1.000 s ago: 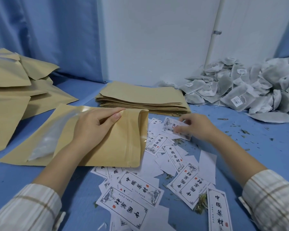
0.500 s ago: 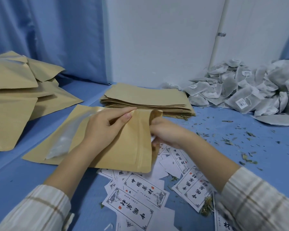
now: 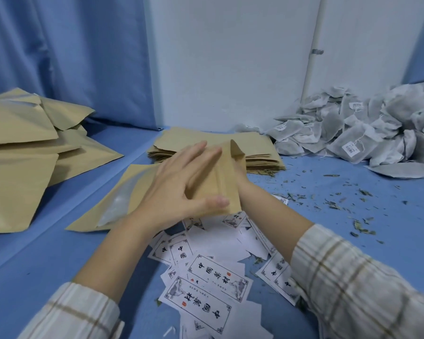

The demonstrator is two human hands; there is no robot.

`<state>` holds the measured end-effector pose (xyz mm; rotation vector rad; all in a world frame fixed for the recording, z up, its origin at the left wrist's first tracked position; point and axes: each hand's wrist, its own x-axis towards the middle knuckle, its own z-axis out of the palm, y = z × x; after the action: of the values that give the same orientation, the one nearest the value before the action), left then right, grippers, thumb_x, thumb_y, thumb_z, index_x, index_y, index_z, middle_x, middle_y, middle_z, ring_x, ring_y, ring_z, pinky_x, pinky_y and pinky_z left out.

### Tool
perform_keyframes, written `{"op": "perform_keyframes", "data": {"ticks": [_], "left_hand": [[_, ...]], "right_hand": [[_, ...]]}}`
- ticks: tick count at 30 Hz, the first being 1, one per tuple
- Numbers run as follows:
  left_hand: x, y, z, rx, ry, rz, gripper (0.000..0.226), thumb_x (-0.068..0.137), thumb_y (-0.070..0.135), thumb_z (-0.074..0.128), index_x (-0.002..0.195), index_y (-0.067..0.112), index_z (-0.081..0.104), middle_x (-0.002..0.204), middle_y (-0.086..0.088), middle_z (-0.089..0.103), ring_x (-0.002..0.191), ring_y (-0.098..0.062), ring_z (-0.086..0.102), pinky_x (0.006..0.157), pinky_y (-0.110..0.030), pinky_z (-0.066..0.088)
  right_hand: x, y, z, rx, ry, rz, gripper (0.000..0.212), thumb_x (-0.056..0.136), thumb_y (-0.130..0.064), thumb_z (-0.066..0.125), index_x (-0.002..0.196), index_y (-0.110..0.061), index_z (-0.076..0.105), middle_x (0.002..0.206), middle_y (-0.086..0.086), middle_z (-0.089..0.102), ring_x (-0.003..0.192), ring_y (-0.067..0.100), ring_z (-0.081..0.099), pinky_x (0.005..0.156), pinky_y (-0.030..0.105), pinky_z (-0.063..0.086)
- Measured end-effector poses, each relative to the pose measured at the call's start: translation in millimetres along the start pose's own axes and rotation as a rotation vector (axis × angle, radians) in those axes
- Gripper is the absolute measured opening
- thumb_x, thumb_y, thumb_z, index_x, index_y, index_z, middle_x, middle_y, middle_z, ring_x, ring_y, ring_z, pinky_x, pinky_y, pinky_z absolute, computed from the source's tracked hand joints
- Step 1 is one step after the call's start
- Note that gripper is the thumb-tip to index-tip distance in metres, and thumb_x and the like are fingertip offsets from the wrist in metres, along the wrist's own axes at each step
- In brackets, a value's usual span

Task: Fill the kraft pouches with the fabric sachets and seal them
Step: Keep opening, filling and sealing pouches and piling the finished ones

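Two hands: left hand (image 3: 181, 184) spread on kraft pouch (image 3: 132, 192), mouth rightward, right hand hidden inside.

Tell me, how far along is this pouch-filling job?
Done, it seems: puffed kraft pouches piled at far left. In hand: the left hand lies with spread fingers on one windowed pouch, its mouth lifted; the right hand is hidden behind it. Left: a flat stack of pouches, a heap of fabric sachets, many printed cards.

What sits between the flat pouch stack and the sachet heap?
In the head view, only bare blue table with scattered dried herb bits lies between the flat pouch stack and the sachet heap; their near edges almost touch by the wall.
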<state>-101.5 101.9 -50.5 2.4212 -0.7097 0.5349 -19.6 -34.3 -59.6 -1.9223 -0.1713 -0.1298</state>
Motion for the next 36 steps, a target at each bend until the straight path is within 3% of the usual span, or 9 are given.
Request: {"op": "perform_keyframes", "data": {"ticks": [5, 8, 10, 15, 18, 22, 26, 30, 36], "left_hand": [[-1.3, 4.7, 5.6, 0.175, -0.065, 0.076, 0.113, 0.058, 0.070, 0.069, 0.140, 0.055, -0.007, 0.157, 0.017, -0.011, 0.145, -0.005, -0.009, 0.118, -0.034, 0.002], [0.7, 10.1, 5.9, 0.088, 0.138, 0.128, 0.097, 0.073, 0.008, 0.075, 0.145, 0.037, 0.017, 0.157, 0.008, 0.016, 0.144, -0.011, 0.019, 0.113, -0.037, 0.026], [3.9, 13.5, -2.2, 0.002, 0.209, 0.155, 0.088, 0.075, -0.004, 0.070, 0.145, 0.031, 0.030, 0.153, 0.014, 0.027, 0.140, -0.003, 0.027, 0.109, -0.022, 0.031], [24.7, 30.3, -45.4, -0.068, 0.412, 0.236, 0.054, 0.085, 0.010, 0.056, 0.134, 0.032, 0.048, 0.127, 0.036, 0.050, 0.119, 0.011, 0.048, 0.097, -0.007, 0.036], [44.0, 46.9, -67.5, -0.146, 0.534, 0.165, 0.040, 0.085, 0.010, 0.057, 0.116, 0.035, 0.066, 0.098, 0.048, 0.056, 0.095, 0.025, 0.052, 0.078, 0.003, 0.035], [74.8, 64.2, -92.7, -0.357, 0.615, 0.017, 0.015, 0.079, 0.032, 0.068, 0.074, 0.019, 0.066, 0.065, 0.013, 0.059, 0.063, 0.001, 0.050, 0.062, -0.017, 0.040], [97.8, 84.2, -114.7, -0.542, 0.631, -0.030, 0.011, 0.084, 0.022, 0.069, 0.075, 0.015, 0.068, 0.067, 0.015, 0.065, 0.064, 0.000, 0.058, 0.061, -0.017, 0.045], [112.5, 97.3, -120.8, -0.783, 0.605, -0.074, 0.018, 0.078, 0.033, 0.068, 0.076, 0.015, 0.068, 0.072, 0.013, 0.069, 0.068, -0.003, 0.064, 0.061, -0.018, 0.051], [127.3, 111.9, -107.2, -0.913, 0.631, -0.192, 0.021, 0.087, 0.032, 0.065, 0.077, 0.015, 0.072, 0.078, -0.001, 0.068, 0.071, -0.015, 0.061, 0.068, -0.029, 0.052]], "right_hand": [[-14.8, -24.1, -15.3, 0.013, -0.137, 0.066, 0.035, 0.101, -0.012, 0.029, 0.068, -0.018, 0.040, 0.068, -0.003, 0.042, 0.058, 0.008, 0.040, 0.044, 0.015, 0.038], [-29.6, -44.0, -23.7, 0.100, -0.161, 0.083, 0.034, 0.100, -0.014, 0.032, 0.067, -0.020, 0.037, 0.069, -0.003, 0.043, 0.057, 0.007, 0.043, 0.045, 0.017, 0.038], [-36.1, -61.5, -33.6, 0.053, -0.180, 0.017, 0.029, 0.098, -0.012, 0.038, 0.069, -0.016, 0.044, 0.070, 0.000, 0.049, 0.059, 0.010, 0.049, 0.044, 0.016, 0.045], [-42.2, -98.2, -80.2, -0.355, 0.017, -0.563, 0.032, 0.098, -0.022, 0.039, 0.076, -0.007, 0.056, 0.077, -0.001, 0.054, 0.078, 0.011, 0.046, 0.066, 0.027, 0.032], [-44.7, -121.4, -108.1, -0.418, -0.035, -0.704, 0.037, 0.099, -0.038, 0.034, 0.078, -0.026, 0.062, 0.085, -0.010, 0.057, 0.083, 0.006, 0.049, 0.075, 0.025, 0.036], [-39.0, -153.4, -142.7, -0.640, 0.155, -0.930, 0.034, 0.087, -0.051, 0.049, 0.086, -0.024, 0.070, 0.105, -0.007, 0.063, 0.105, 0.012, 0.048, 0.093, 0.028, 0.032], [-32.1, -170.4, -184.0, -0.557, 0.264, -0.830, 0.036, 0.063, -0.059, 0.072, 0.086, -0.031, 0.065, 0.127, -0.009, 0.046, 0.126, 0.013, 0.032, 0.105, 0.030, 0.024], [-30.8, -168.7, -210.7, -0.160, 0.159, -0.644, 0.037, 0.048, -0.058, 0.079, 0.074, -0.039, 0.061, 0.086, -0.021, 0.060, 0.083, 0.001, 0.057, 0.073, 0.016, 0.045], [-21.9, -154.7, -241.3, 0.065, 0.165, -0.605, 0.032, 0.052, -0.041, 0.083, 0.078, -0.031, 0.069, 0.079, -0.017, 0.066, 0.080, 0.001, 0.059, 0.072, 0.013, 0.048]]}}
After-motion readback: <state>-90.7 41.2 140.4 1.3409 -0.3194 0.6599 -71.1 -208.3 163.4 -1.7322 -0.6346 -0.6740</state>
